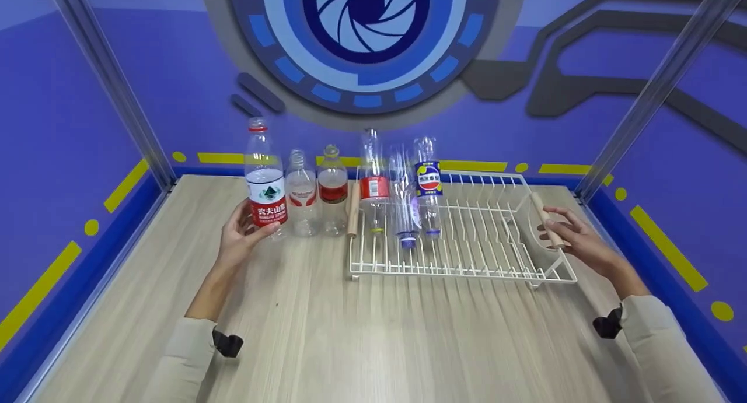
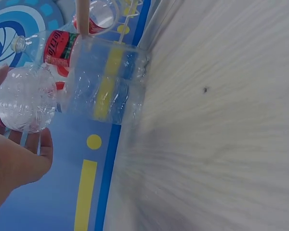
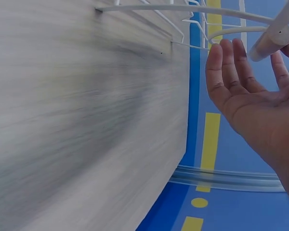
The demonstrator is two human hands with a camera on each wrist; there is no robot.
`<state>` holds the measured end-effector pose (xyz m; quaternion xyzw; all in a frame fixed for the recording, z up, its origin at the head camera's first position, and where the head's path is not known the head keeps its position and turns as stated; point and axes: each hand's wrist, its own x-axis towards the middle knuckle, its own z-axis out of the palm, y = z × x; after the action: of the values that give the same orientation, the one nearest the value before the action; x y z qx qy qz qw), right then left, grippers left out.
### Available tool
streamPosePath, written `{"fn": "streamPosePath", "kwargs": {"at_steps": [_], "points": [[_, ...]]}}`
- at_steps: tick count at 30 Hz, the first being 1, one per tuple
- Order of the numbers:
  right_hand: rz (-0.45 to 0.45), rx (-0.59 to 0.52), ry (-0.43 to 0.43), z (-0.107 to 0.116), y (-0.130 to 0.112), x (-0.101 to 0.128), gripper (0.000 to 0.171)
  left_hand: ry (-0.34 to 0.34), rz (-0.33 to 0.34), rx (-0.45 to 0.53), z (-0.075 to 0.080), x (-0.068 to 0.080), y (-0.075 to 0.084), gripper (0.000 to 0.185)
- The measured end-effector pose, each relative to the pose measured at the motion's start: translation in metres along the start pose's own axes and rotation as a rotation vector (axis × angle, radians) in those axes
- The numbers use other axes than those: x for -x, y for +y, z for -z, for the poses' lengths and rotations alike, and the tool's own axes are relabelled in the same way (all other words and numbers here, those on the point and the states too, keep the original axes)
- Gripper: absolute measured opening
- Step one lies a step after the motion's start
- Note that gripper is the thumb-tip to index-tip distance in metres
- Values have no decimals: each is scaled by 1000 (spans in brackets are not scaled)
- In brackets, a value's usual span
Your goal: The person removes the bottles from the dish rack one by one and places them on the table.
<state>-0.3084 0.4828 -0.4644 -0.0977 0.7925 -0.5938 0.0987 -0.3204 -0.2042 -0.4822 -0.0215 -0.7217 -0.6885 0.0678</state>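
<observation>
A: Starting big, what lies on the wooden surface point(image 1: 373, 333)?

B: A white wire rack point(image 1: 496, 239) at centre right, three bottles upside down in its left end.

A: And the hands?

B: The right hand point(image 1: 575, 237) rests at the rack's wooden handle point(image 1: 547, 219), fingers point(image 3: 220, 67) relaxed, gripping nothing. The left hand point(image 1: 242, 234) has fingers curled round a red-labelled bottle point(image 1: 265, 181) standing upright left of the rack, beside two smaller bottles.
</observation>
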Motion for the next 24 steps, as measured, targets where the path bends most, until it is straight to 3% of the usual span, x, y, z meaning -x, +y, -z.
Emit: {"fn": "streamPosePath", "kwargs": {"at_steps": [7, 11, 18, 24], "points": [[-7, -118, -42, 1, 6, 4, 43, 10, 72, -15, 1, -7, -16, 93], [-10, -130, -50, 1, 9, 4, 42, 6, 105, -66, 3, -15, -27, 96], [-6, -138, -50, -2, 8, 2, 43, -9, 130, -206, 7, -29, -44, 92], [-12, -133, -56, -3, 8, 1, 43, -18, 109, -260, 11, -38, -53, 91]]}}
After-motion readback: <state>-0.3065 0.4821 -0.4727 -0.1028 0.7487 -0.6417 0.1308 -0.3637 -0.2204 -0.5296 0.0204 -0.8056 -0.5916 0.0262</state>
